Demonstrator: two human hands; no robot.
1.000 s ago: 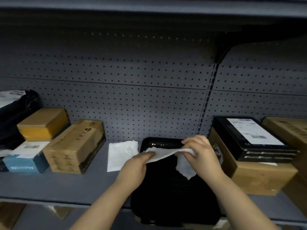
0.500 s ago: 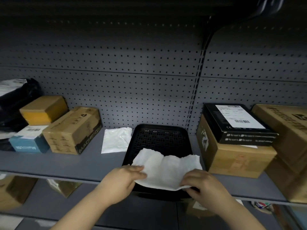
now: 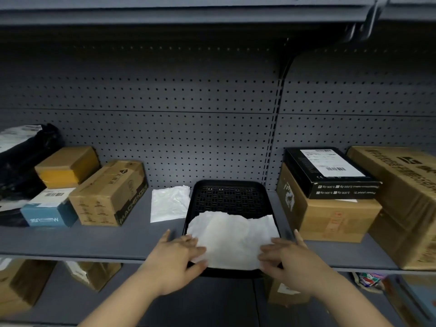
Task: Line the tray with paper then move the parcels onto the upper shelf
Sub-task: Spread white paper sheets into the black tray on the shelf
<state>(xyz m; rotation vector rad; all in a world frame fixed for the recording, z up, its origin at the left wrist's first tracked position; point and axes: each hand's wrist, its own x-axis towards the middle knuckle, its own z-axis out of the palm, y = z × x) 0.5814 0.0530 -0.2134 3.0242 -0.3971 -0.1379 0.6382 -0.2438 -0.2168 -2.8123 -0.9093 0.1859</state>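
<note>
a: where's the paper right now?

b: your white paper sheet [image 3: 232, 240] lies in the near half of the black mesh tray [image 3: 227, 197], its front edge reaching the tray's near rim. the far half of the tray is bare mesh. the tray sits on the grey shelf [image 3: 94, 241], its front end hanging a little past the shelf edge.

a: and my hands?

b: your left hand [image 3: 175, 258] lies flat, fingers spread, on the sheet's near-left corner. your right hand [image 3: 286, 258] does the same on the near-right corner. neither is pinching; the fingers are extended and pressing down on the paper.

a: what else is on that shelf?

b: a second white paper sheet [image 3: 169, 202] lies flat just left of the tray. further left stands a brown machenike carton [image 3: 109, 193], then a blue box [image 3: 48, 212] with a yellow-brown box [image 3: 67, 166] behind it, and a black bag [image 3: 21, 156] at the far left. to the right of the tray, a brown cardboard box [image 3: 328, 220] carries a black flat box [image 3: 330, 173] with a white label, and a large carton [image 3: 405, 199] stands beside them at the right edge.

a: the upper shelf?

b: only the underside of the upper shelf [image 3: 188, 13] shows at the top.
</note>
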